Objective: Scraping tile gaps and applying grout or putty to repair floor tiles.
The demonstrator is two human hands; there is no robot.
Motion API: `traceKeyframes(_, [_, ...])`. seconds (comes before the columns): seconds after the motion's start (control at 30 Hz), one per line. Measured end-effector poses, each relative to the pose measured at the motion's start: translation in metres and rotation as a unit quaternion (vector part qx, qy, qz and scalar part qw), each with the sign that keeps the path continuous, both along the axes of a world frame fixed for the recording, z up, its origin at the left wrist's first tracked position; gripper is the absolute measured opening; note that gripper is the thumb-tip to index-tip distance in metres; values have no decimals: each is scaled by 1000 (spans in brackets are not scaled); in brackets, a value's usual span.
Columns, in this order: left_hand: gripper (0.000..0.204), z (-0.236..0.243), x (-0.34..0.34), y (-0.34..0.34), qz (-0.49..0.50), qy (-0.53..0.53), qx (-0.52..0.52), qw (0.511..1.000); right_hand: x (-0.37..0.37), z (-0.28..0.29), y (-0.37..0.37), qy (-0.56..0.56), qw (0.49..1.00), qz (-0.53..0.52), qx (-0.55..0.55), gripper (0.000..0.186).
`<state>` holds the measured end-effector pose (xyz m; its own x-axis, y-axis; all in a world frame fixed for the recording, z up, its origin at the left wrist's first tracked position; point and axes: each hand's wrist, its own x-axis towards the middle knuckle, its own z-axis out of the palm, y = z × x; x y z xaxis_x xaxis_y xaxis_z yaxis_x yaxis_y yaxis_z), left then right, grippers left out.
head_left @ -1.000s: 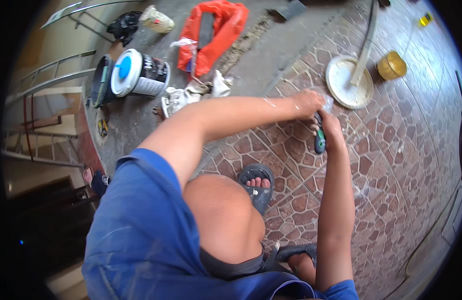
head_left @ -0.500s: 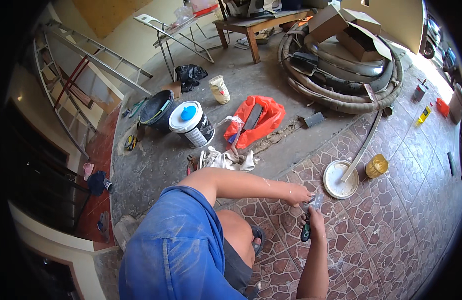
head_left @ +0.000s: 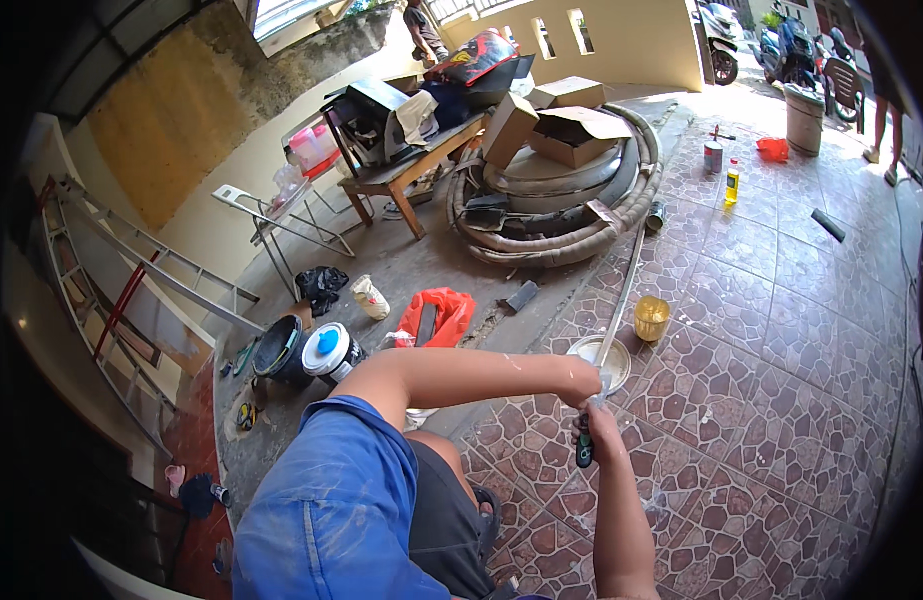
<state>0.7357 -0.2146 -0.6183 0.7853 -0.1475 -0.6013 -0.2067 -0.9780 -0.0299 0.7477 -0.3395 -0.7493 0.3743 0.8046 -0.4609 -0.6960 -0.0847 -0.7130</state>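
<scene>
My right hand (head_left: 604, 432) grips a scraper by its dark handle (head_left: 584, 442). Its pale blade (head_left: 606, 384) points away from me, over the near edge of a round white lid (head_left: 618, 372). Bent at the wrist, my left hand (head_left: 582, 382) is right beside the blade; its fingers are mostly hidden, and whether they touch the blade is unclear. A long, thin flat strip (head_left: 622, 310) rests with its near end on the lid. Just right of the lid stands a gold-coloured tub (head_left: 652, 318).
Stone-patterned tiles (head_left: 762, 410) spread to the right. A coil of thick hose (head_left: 552, 250) carries open cardboard boxes (head_left: 577, 140). Left of it are a red plastic bag (head_left: 452, 312), a white-lidded bucket (head_left: 330, 350), a black bucket (head_left: 279, 350) and a ladder (head_left: 182, 270). A person stands far right (head_left: 887, 110).
The view has tilted up and turned right, showing motorbikes and people farther off. Both hands have come nearer the lid, and the left hand has bent so its fingers no longer show.
</scene>
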Motion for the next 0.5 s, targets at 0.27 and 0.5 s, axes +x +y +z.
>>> traceKeyframes(0.27, [29,10,60,-45,-92,-35,-23,995,5,15,-1,-31,999,-5,-25,25])
traceKeyframes(0.5, [36,-46,-23,47,20,86,20,996,-38,-24,-10,21,994,61,-88,22])
